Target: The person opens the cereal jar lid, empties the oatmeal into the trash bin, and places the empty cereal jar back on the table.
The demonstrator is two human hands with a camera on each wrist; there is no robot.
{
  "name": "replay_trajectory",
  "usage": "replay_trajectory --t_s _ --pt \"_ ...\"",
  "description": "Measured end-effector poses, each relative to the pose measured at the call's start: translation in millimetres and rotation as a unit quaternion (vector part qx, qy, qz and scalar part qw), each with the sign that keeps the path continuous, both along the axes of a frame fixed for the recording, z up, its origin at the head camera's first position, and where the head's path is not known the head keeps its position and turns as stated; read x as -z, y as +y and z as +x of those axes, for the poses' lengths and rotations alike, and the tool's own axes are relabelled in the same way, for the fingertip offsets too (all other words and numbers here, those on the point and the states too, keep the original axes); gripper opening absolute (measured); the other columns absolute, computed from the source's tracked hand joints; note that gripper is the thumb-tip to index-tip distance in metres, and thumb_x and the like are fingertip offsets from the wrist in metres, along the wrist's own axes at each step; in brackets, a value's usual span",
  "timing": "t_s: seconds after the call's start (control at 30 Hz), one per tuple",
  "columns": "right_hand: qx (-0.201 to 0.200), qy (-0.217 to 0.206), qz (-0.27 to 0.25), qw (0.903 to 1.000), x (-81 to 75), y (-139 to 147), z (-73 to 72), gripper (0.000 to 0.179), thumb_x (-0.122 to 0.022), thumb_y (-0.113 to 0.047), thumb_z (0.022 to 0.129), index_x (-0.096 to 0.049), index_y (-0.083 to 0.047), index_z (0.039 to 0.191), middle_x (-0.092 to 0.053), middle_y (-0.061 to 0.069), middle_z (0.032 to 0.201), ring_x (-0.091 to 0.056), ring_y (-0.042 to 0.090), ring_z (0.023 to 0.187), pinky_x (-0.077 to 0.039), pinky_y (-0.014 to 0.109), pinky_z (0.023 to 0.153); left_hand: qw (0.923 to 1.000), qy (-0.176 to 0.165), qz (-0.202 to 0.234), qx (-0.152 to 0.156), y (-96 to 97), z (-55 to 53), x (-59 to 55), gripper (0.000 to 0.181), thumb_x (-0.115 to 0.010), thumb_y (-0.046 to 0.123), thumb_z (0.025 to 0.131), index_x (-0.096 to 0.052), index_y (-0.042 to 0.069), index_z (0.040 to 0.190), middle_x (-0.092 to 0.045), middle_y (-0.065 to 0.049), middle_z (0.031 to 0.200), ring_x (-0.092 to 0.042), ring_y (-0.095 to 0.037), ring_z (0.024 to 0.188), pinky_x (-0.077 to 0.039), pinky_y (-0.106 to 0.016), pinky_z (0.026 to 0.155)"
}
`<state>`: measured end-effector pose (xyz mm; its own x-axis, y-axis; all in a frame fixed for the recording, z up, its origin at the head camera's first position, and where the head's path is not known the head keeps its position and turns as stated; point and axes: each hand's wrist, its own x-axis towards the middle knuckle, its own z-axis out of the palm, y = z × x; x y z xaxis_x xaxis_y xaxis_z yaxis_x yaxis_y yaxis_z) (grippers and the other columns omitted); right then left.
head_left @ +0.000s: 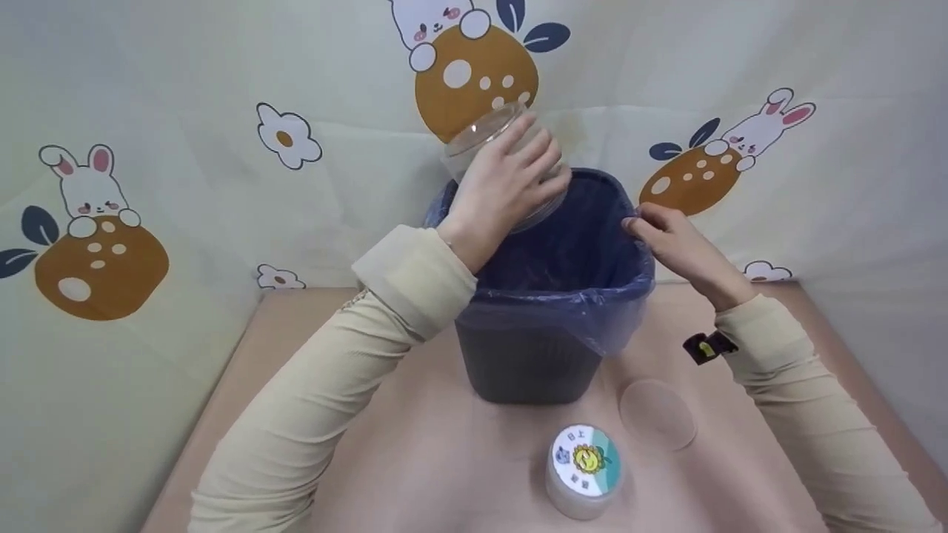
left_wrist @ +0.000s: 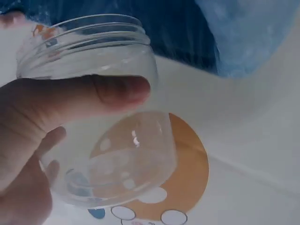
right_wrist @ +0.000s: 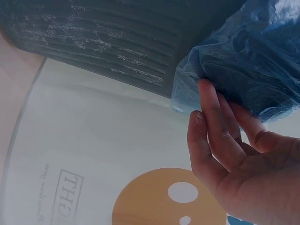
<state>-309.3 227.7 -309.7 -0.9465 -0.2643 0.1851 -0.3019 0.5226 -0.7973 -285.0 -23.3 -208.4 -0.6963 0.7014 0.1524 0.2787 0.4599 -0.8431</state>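
Note:
My left hand (head_left: pixel 503 181) grips a clear plastic jar (head_left: pixel 474 141), tilted over the bin with its threaded mouth toward the opening. In the left wrist view the thumb lies across the wall of the jar (left_wrist: pixel 108 136), which looks see-through. A dark grey trash bin (head_left: pixel 529 363) stands upright, lined with a blue plastic bag (head_left: pixel 570 303) folded over its rim. At the bin's right side my right hand (head_left: pixel 678 240) pinches the bagged rim, thumb on top. Its fingers (right_wrist: pixel 215 122) lie against the outside of the bag in the right wrist view.
In front of the bin stands a small lidded tub (head_left: pixel 585 470) with a sunflower label. A clear round lid (head_left: pixel 659 414) lies flat to its right. Behind the bin hangs a pale cloth (head_left: pixel 355 185) printed with rabbits and oranges.

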Motion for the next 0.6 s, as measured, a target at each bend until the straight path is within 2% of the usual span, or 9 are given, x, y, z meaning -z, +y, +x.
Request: replay_trajectory --t_s 0.07,0.13,0.23,0.33,0.4,0.47,0.53,0.6 --pt "0.000 0.003 0.000 1.0000 0.1 0 -0.2 0.031 -0.043 -0.026 0.101 -0.057 0.002 0.102 -0.054 0.007 0.089 -0.050 0.018 0.083 -0.041 0.027 0.073 0.9999 0.000 0.005 -0.009 -2.4 -0.4 0.0 0.058 -0.034 -0.006 0.100 -0.027 0.028 0.146 -0.029 -0.009 0.149 -0.024 -0.028 0.136 -0.007 -0.043 0.114" --pt "0.000 0.005 0.001 1.0000 0.5 0 -0.7 0.031 -0.043 -0.026 0.102 -0.057 0.002 0.101 -0.054 0.006 0.088 -0.050 0.018 0.082 -0.041 0.027 0.072 0.9994 0.025 0.023 -0.001 -6.9 -2.3 -1.0 0.060 -0.034 -0.009 0.099 -0.030 0.028 0.145 -0.032 -0.009 0.147 -0.027 -0.027 0.135 -0.010 -0.041 0.114" --pt "-0.001 0.006 0.000 1.0000 0.8 -1 -1.7 0.030 -0.044 -0.025 0.101 -0.057 0.002 0.101 -0.054 0.005 0.088 -0.051 0.017 0.082 -0.041 0.027 0.072 0.9953 0.055 0.070 0.039 -17.6 -5.5 -0.5 0.058 -0.034 -0.012 0.097 -0.038 0.027 0.140 -0.039 -0.008 0.142 -0.033 -0.026 0.133 -0.017 -0.039 0.112" --pt "0.002 0.008 -0.002 1.0000 0.7 -1 -2.8 0.029 -0.044 -0.023 0.101 -0.057 0.002 0.100 -0.053 0.004 0.087 -0.050 0.016 0.081 -0.041 0.026 0.071 0.9840 0.065 0.140 0.090 -29.9 -8.1 0.2 0.055 -0.041 -0.012 0.094 -0.044 0.024 0.135 -0.045 -0.008 0.139 -0.038 -0.025 0.131 -0.019 -0.040 0.112" --pt "0.006 0.008 0.000 1.0000 -0.6 -2 -2.0 0.027 -0.044 -0.021 0.101 -0.057 0.002 0.100 -0.053 0.004 0.086 -0.049 0.015 0.080 -0.040 0.026 0.070 0.9723 0.047 0.196 0.118 -38.1 -8.9 0.5 0.059 -0.054 -0.011 0.087 -0.045 0.021 0.135 -0.046 -0.010 0.139 -0.039 -0.027 0.130 -0.018 -0.041 0.113" --pt "0.007 0.005 0.003 1.0000 -1.8 -3 -0.7 0.027 -0.043 -0.020 0.101 -0.056 0.003 0.100 -0.052 0.004 0.086 -0.049 0.015 0.079 -0.040 0.026 0.070 0.9628 0.014 0.241 0.122 -46.0 -9.1 0.2 0.068 -0.065 -0.009 0.079 -0.043 0.018 0.137 -0.045 -0.012 0.139 -0.037 -0.029 0.131 -0.016 -0.043 0.113" --pt "0.008 0.001 0.006 0.9999 -1.6 -3 -0.6 0.027 -0.042 -0.019 0.101 -0.056 0.004 0.101 -0.052 0.004 0.086 -0.049 0.015 0.080 -0.040 0.026 0.070 0.9525 -0.022 0.280 0.118 -53.9 -9.8 0.4 0.075 -0.069 -0.008 0.074 -0.040 0.015 0.139 -0.042 -0.014 0.140 -0.035 -0.031 0.131 -0.014 -0.044 0.113" --pt "0.009 -0.001 0.006 0.9999 -0.8 -4 -0.9 0.028 -0.042 -0.019 0.101 -0.056 0.004 0.101 -0.053 0.004 0.086 -0.049 0.015 0.080 -0.041 0.026 0.070 0.9386 -0.068 0.322 0.104 -62.9 -10.2 0.2 0.085 -0.074 -0.005 0.069 -0.036 0.013 0.143 -0.039 -0.016 0.142 -0.031 -0.033 0.133 -0.011 -0.044 0.113"
